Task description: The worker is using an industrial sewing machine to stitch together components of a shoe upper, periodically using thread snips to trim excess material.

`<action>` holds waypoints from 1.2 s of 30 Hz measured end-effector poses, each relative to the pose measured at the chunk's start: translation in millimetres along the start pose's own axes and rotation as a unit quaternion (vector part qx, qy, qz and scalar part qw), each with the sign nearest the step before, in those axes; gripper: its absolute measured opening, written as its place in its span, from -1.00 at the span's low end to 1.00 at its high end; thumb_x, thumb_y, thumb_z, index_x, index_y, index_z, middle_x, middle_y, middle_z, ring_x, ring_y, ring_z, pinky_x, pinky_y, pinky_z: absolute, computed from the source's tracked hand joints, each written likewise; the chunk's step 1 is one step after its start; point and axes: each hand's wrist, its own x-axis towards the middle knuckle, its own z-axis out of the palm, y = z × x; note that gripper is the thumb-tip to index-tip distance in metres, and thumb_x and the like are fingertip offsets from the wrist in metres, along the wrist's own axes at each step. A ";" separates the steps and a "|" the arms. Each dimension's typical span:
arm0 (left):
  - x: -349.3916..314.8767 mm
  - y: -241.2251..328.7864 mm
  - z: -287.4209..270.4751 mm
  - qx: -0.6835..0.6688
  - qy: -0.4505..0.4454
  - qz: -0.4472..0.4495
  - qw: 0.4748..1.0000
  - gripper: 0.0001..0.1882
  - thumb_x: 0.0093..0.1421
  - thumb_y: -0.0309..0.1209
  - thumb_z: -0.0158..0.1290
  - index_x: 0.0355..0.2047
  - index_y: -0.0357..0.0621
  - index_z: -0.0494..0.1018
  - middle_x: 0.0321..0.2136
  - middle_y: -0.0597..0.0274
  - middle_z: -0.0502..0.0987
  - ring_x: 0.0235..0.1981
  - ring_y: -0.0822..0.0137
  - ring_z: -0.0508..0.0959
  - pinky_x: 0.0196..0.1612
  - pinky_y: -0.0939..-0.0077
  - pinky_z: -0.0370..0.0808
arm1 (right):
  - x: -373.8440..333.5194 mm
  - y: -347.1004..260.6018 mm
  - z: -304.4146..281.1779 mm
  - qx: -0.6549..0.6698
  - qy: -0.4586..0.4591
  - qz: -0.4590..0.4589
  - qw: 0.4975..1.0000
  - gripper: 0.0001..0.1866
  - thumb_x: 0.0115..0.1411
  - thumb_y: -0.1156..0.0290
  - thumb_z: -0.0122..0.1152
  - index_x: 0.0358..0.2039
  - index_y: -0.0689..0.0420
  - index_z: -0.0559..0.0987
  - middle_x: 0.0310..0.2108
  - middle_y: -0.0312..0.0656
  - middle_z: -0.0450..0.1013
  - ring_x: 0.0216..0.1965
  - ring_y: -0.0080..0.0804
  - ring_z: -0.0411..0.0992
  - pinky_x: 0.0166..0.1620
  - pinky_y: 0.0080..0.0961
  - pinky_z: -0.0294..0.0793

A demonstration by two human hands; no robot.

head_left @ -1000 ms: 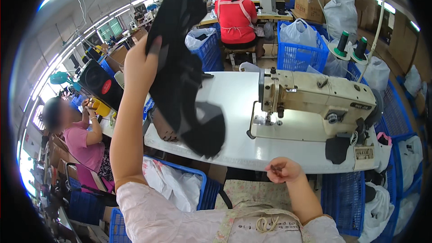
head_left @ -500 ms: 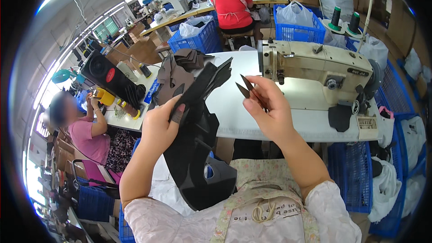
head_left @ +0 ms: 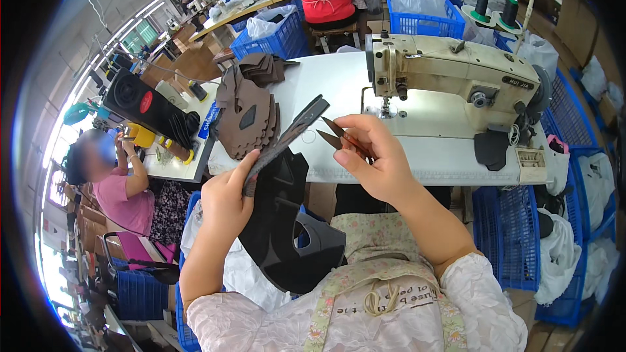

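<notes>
Head view: the left hand (head_left: pixel 225 194) grips the black piece (head_left: pixel 272 228), fingers and thumb closed on its edge; the piece hangs at seven o'clock, its upper end slanting toward one. The right hand (head_left: pixel 379 160), near the centre, is closed on snips (head_left: pixel 331 140), blades parted and aimed at ten o'clock — close by the piece's upper end, though whether they touch I cannot tell. Brown pieces (head_left: pixel 241 117) lie stacked at ten o'clock on the white table (head_left: pixel 332 85); the sewing machine (head_left: pixel 450 81) stands at two.
</notes>
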 end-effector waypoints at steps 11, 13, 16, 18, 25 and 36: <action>-9.2 2.8 7.9 0.069 -0.020 0.069 0.995 -0.20 -0.25 -0.58 0.12 0.15 -0.19 0.38 -0.31 0.14 0.59 -0.38 0.16 0.59 -0.32 0.29 0.50 | -9.3 2.5 -8.2 -0.035 -0.017 0.027 0.999 -0.64 0.20 0.41 0.31 -0.03 0.16 0.44 -0.47 -0.37 0.44 -0.53 -0.72 0.24 -0.45 -0.72 0.23; -10.3 4.1 8.1 0.078 -0.021 0.075 0.994 -0.19 -0.27 -0.58 0.12 0.16 -0.21 0.37 -0.29 0.15 0.59 -0.36 0.18 0.60 -0.32 0.30 0.50 | -10.4 2.1 -9.1 0.019 -0.009 0.046 0.999 -0.66 0.19 0.42 0.33 -0.07 0.17 0.46 -0.46 -0.35 0.46 -0.50 -0.72 0.29 -0.43 -0.72 0.25; -11.3 4.9 8.2 0.085 -0.022 0.090 0.992 -0.18 -0.29 -0.57 0.12 0.16 -0.25 0.37 -0.26 0.15 0.59 -0.35 0.20 0.61 -0.31 0.32 0.51 | -9.2 -9.4 -15.1 -0.007 -0.024 0.078 0.997 -0.69 0.18 0.42 0.34 -0.10 0.18 0.48 -0.43 -0.31 0.50 -0.45 -0.72 0.35 -0.38 -0.72 0.29; -10.3 4.7 8.9 0.088 -0.019 0.108 0.990 -0.18 -0.28 -0.57 0.12 0.15 -0.27 0.36 -0.24 0.12 0.59 -0.34 0.19 0.61 -0.31 0.34 0.51 | -7.3 -14.8 -19.3 -0.013 -0.040 0.095 0.995 -0.70 0.18 0.42 0.35 -0.11 0.18 0.48 -0.42 -0.30 0.51 -0.43 -0.72 0.37 -0.36 -0.72 0.30; -11.3 4.2 9.7 0.088 -0.007 0.111 0.990 -0.19 -0.28 -0.59 0.11 0.14 -0.28 0.37 -0.25 0.11 0.59 -0.34 0.18 0.61 -0.32 0.33 0.51 | -8.4 -16.0 -30.0 -0.010 -0.037 0.087 0.995 -0.71 0.18 0.42 0.35 -0.14 0.18 0.47 -0.43 -0.28 0.52 -0.43 -0.72 0.38 -0.33 -0.70 0.32; -14.2 0.8 11.0 0.039 -0.012 0.032 0.999 -0.25 -0.19 -0.62 0.10 0.15 -0.15 0.40 -0.44 0.12 0.56 -0.44 0.10 0.57 -0.34 0.25 0.48 | -14.1 23.1 -9.4 -0.175 0.024 -0.171 0.969 -0.57 0.06 0.48 0.43 -0.10 0.23 0.44 -0.44 -0.13 0.52 -0.56 -0.50 0.49 -0.53 -0.62 0.49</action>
